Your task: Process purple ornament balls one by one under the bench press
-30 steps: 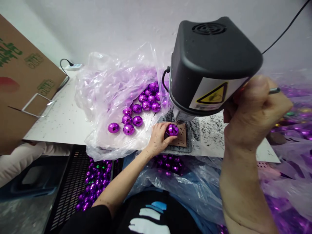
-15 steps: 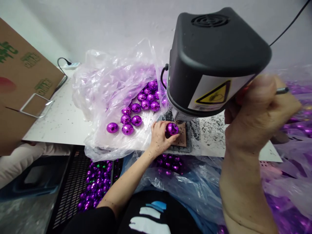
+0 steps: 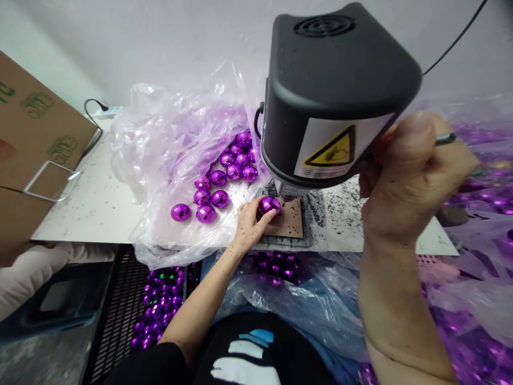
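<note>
In the head view, my left hand [image 3: 252,222] has its fingers and thumb around a shiny purple mirror ball [image 3: 270,206]. The ball is at the left part of a brown square pad [image 3: 292,219] on a dark metal base [image 3: 308,227]. Just right of the ball, the narrow lower end of a black press machine [image 3: 340,80] comes down over the pad. My right hand [image 3: 417,171] is closed around the machine's lever handle [image 3: 445,139], whose metal end sticks out past the fingers. The rest of the handle is hidden by the hand.
Several purple balls [image 3: 206,214] lie on a clear plastic bag [image 3: 156,160] to the left. A cardboard box [image 3: 36,139] stands at far left. Below the table [image 3: 88,214], a black crate [image 3: 116,299] holds more balls. Dark flakes litter the tabletop. More bagged balls fill the right side.
My left hand has shifted the ball left across the pad, away from the press's lower end. My right hand stays on the lever. The whole view has shifted slightly.
</note>
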A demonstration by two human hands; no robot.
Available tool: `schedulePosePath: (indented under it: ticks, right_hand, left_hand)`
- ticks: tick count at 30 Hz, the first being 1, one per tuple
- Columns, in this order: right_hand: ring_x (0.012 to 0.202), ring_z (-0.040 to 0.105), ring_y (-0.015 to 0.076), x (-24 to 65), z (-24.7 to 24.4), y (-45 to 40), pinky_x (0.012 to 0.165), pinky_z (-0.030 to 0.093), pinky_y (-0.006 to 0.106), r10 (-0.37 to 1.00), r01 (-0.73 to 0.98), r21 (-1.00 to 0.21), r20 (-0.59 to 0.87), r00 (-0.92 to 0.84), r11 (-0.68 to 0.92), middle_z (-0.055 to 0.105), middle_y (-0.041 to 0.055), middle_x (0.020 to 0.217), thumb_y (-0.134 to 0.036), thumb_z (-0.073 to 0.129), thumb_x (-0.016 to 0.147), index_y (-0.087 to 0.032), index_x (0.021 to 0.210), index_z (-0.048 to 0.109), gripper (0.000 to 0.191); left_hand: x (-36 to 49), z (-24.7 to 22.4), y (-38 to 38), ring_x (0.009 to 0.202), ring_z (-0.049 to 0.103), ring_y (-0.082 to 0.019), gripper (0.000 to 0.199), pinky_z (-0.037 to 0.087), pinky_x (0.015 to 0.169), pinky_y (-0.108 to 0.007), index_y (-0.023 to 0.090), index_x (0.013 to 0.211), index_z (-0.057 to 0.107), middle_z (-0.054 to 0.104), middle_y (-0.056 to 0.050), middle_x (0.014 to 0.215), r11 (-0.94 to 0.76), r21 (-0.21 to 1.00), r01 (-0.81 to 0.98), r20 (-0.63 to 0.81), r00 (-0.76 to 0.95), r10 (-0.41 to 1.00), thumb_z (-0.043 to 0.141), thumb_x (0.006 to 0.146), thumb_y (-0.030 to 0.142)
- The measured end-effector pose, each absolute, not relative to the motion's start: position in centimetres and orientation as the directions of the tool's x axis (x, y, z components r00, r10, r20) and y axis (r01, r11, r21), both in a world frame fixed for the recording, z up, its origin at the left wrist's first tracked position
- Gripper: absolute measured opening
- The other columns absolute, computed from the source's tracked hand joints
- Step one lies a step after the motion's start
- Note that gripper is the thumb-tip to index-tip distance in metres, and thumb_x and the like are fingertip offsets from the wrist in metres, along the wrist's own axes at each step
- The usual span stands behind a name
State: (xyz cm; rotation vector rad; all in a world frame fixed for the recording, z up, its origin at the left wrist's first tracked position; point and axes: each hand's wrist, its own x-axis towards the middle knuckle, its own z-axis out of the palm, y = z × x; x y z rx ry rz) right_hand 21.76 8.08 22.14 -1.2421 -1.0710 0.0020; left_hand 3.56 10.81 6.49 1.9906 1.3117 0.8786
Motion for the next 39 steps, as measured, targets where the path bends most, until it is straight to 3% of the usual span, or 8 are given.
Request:
schedulePosePath:
  ticks: [13,17,20,24,33,39]
  right_hand:
    - [0.052,0.041,-0.001,21.8,22.1,8.1,0.052,0.031,0.017,0.534,0.525,-0.757,0.649,0.541,0.389,0.039,-0.0024,0.059,-0.05,0.043,0.095,-0.01,0.066,0.042,0.049]
    - [0.053,0.041,-0.001,21.9,22.1,8.0,0.052,0.032,0.017,0.532,0.524,-0.753,0.655,0.536,0.398,0.04,-0.0026,0.059,-0.05,0.043,0.095,-0.01,0.067,0.045,0.049]
    - [0.054,0.042,-0.0007,21.9,22.0,8.0,0.053,0.032,0.017,0.526,0.502,-0.762,0.646,0.553,0.409,0.041,-0.0023,0.06,-0.052,0.045,0.094,-0.01,0.068,0.045,0.049]
    - [0.054,0.042,0.0,22.0,21.8,8.2,0.052,0.031,0.017,0.531,0.482,-0.77,0.637,0.558,0.417,0.038,-0.0023,0.058,-0.056,0.046,0.092,-0.01,0.067,0.045,0.052]
    - [0.054,0.033,-0.0011,22.2,22.6,8.8,0.052,0.027,0.016,0.536,0.503,-0.758,0.651,0.538,0.416,0.032,-0.0012,0.059,-0.05,0.043,0.095,-0.01,0.062,0.036,0.052]
    - [0.055,0.029,-0.0031,23.2,23.3,11.1,0.053,0.022,0.014,0.558,0.536,-0.754,0.649,0.517,0.38,0.028,-0.0022,0.06,-0.058,0.04,0.091,-0.01,0.062,0.031,0.056]
  left_hand:
    - [5.0,5.9,10.0,0.118,0.056,-0.027,0.049,0.022,0.118,-0.053,0.019,0.129,0.053,0.062,-0.012,0.122,-0.653,0.451,0.609,0.455,0.473,0.755,0.066,0.088,0.043]
    - [4.8,5.9,10.0,0.117,0.056,-0.026,0.051,0.029,0.115,-0.052,0.02,0.128,0.054,0.062,-0.011,0.122,-0.651,0.529,0.545,0.46,0.46,0.759,0.073,0.084,0.04]
    - [4.5,5.4,9.7,0.113,0.058,-0.024,0.05,0.044,0.104,-0.044,0.02,0.124,0.057,0.064,-0.009,0.118,-0.527,0.708,0.47,0.422,0.317,0.849,0.077,0.081,0.038]
    - [3.6,4.7,9.3,0.111,0.061,-0.023,0.045,0.047,0.1,-0.041,0.021,0.121,0.06,0.066,-0.007,0.116,-0.355,0.838,0.415,0.306,0.182,0.934,0.074,0.083,0.041]
    - [3.2,4.8,9.8,0.114,0.061,-0.025,0.046,0.045,0.104,-0.045,0.024,0.128,0.06,0.068,-0.008,0.117,-0.306,0.841,0.446,0.224,0.227,0.948,0.064,0.089,0.048]
    - [3.3,4.6,10.1,0.113,0.061,-0.025,0.046,0.046,0.101,-0.043,0.022,0.127,0.061,0.068,-0.008,0.114,-0.317,0.822,0.474,0.238,0.22,0.946,0.063,0.089,0.05]
